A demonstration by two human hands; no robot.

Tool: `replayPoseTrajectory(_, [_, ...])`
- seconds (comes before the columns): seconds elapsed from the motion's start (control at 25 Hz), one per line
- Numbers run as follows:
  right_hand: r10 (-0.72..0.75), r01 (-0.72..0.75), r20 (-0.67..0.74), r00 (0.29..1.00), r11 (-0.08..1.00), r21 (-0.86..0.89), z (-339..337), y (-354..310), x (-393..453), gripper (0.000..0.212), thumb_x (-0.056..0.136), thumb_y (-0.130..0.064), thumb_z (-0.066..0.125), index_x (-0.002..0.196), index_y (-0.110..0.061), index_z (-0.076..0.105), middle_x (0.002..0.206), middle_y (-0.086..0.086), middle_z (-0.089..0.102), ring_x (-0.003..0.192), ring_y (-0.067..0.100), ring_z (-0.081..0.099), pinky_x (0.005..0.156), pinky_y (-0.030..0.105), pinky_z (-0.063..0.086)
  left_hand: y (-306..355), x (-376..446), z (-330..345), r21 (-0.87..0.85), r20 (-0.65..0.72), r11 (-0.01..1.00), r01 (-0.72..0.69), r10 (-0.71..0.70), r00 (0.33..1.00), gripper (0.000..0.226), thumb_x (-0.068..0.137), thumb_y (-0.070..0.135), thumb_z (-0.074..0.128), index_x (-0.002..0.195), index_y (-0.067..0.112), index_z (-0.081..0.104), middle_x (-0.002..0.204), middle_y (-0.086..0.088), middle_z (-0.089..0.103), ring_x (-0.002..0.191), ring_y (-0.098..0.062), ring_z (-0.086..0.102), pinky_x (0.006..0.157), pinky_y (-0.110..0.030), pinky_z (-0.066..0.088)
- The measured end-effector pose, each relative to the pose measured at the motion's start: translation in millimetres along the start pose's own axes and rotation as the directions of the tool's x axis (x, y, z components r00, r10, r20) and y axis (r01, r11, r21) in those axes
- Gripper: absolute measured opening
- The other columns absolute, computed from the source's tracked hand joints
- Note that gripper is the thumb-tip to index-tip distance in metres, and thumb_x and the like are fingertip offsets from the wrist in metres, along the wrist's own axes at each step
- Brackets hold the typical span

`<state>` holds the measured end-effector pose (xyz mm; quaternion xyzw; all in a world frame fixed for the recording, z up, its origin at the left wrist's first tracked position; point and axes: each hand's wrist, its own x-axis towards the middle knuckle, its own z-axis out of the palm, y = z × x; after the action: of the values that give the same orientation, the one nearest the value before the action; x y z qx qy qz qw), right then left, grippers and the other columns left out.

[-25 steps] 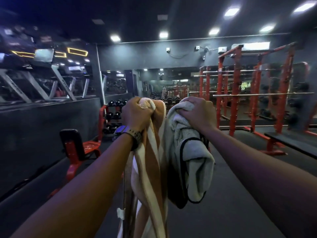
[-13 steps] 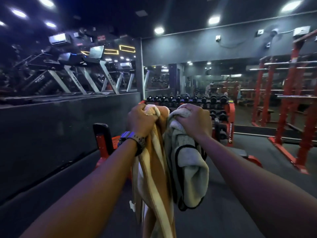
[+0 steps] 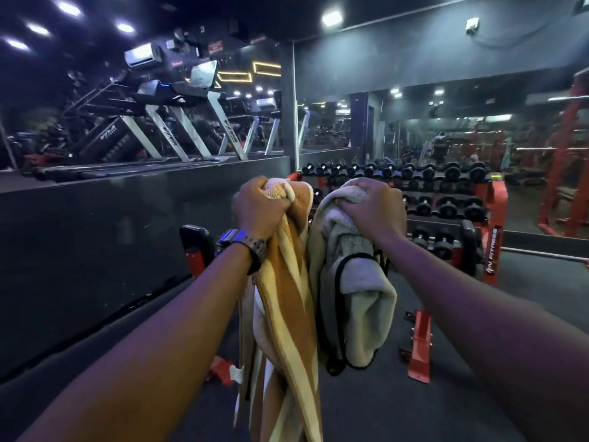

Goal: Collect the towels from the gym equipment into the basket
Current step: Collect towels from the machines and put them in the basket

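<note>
At frame centre, a striped orange towel (image 3: 287, 298) is being gripped in the left hand (image 3: 258, 205), a grey towel (image 3: 357, 291) in the right hand (image 3: 373, 205), fingers closed tight. No basket is being shown; trailing ends should be gathered.

A dark rubber gym floor (image 3: 446, 393) is seen across the lower part of the view. On it, ahead, a red dumbbell rack (image 3: 490, 218) is stood against the mirrored wall, its tiers filled with black dumbbells (image 3: 449, 208). In front of the rack, a red steel base foot (image 3: 420, 346) is rested flat on the floor. To the left, a red bench with a black pad (image 3: 196, 240) is placed beside a raised dark platform (image 3: 95, 250), on which a row of treadmills (image 3: 178, 135) is set.
</note>
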<state>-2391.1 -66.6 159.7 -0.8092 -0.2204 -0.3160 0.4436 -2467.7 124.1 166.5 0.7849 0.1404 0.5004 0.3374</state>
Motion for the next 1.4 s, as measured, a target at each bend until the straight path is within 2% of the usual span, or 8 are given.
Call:
replayPoseTrajectory(0.12, [-0.013,0.012,0.009,1.000,0.999,0.051,59.8,59.3,62.1,0.032,0.073,-0.048,0.074,0.102,-0.035,0.077,0.095,-0.005,0.078,0.090,0.023,0.072,0.077,0.040,0.059,-43.6,48.0,62.4,0.076,-0.028,0.997,0.010,-0.008,1.000,0.021,0.062,0.026,0.078,0.068,0.023,0.057,0.062,0.012,0.054,0.060,-0.011,0.052,0.049,-0.022,0.030])
replayPoseTrajectory(0.32, [-0.018,0.009,0.118,0.993,0.997,0.074,149.5,133.0,160.6,0.031,0.075,-0.049,0.071,0.103,-0.037,0.076,0.097,-0.007,0.077,0.091,0.021,0.071,0.078,0.041,0.059,-107.8,124.7,147.7,0.197,-0.047,0.979,0.044,-0.035,0.998,0.023,0.063,0.024,0.078,0.069,0.016,0.057,0.062,0.009,0.051,0.063,-0.020,0.051,0.049,-0.026,0.031])
replayPoseTrajectory(0.56, [-0.046,0.026,0.179,0.983,0.993,0.112,273.2,193.9,257.4,0.034,0.073,-0.053,0.070,0.103,-0.038,0.075,0.090,-0.009,0.076,0.085,0.017,0.071,0.074,0.039,0.060,-194.8,217.5,239.7,0.205,-0.113,0.974,0.101,-0.079,0.990,0.035,0.062,0.026,0.078,0.057,0.023,0.043,0.056,0.012,0.045,0.052,-0.003,0.040,0.047,-0.024,0.027])
replayPoseTrajectory(0.64, [-0.047,0.024,0.188,0.981,0.992,0.121,318.3,214.9,280.7,0.033,0.072,-0.053,0.069,0.100,-0.038,0.075,0.088,-0.011,0.076,0.084,0.014,0.070,0.073,0.040,0.060,-230.3,244.9,270.2,0.170,-0.116,0.978,0.119,-0.100,0.988,0.033,0.060,0.028,0.076,0.057,0.023,0.044,0.055,0.012,0.046,0.051,-0.004,0.042,0.048,-0.024,0.029])
replayPoseTrajectory(0.84, [-0.024,-0.002,0.249,0.968,0.995,0.104,429.0,259.3,340.8,0.029,0.073,-0.053,0.068,0.098,-0.039,0.075,0.088,-0.013,0.075,0.084,0.012,0.070,0.075,0.040,0.058,-316.9,318.1,340.5,0.186,-0.053,0.970,0.155,-0.147,0.988,0.027,0.058,0.033,0.073,0.067,0.016,0.054,0.062,0.008,0.052,0.062,-0.020,0.053,0.056,-0.032,0.043])
replayPoseTrajectory(1.04, [-0.034,-0.009,0.299,0.954,0.990,0.142,534.4,297.0,397.0,0.031,0.071,-0.051,0.066,0.098,-0.039,0.074,0.087,-0.011,0.075,0.083,0.012,0.069,0.072,0.034,0.057,-379.7,378.1,403.4,0.182,-0.079,0.968,0.171,-0.159,0.984,0.026,0.059,0.030,0.075,0.069,0.013,0.057,0.065,0.004,0.057,0.063,-0.021,0.055,0.056,-0.032,0.041])
replayPoseTrajectory(1.2, [-0.041,-0.045,0.381,0.924,0.976,0.212,629.7,326.6,436.6,0.031,0.069,-0.052,0.064,0.097,-0.041,0.073,0.088,-0.011,0.075,0.083,0.012,0.069,0.075,0.035,0.056,-434.0,417.4,457.3,0.221,-0.091,0.955,0.199,-0.183,0.979,0.029,0.063,0.025,0.080,0.065,0.020,0.051,0.060,0.010,0.049,0.061,-0.015,0.048,0.056,-0.029,0.037])
replayPoseTrajectory(1.4, [-0.018,-0.096,0.449,0.893,0.969,0.229,723.3,348.6,461.8,0.028,0.068,-0.054,0.064,0.093,-0.044,0.072,0.084,-0.016,0.074,0.080,0.009,0.068,0.072,0.031,0.056,-506.0,443.7,499.3,0.246,-0.088,0.932,0.265,-0.251,0.964,0.031,0.062,0.030,0.079,0.064,0.021,0.049,0.058,0.009,0.046,0.056,-0.010,0.040,0.053,-0.026,0.032])
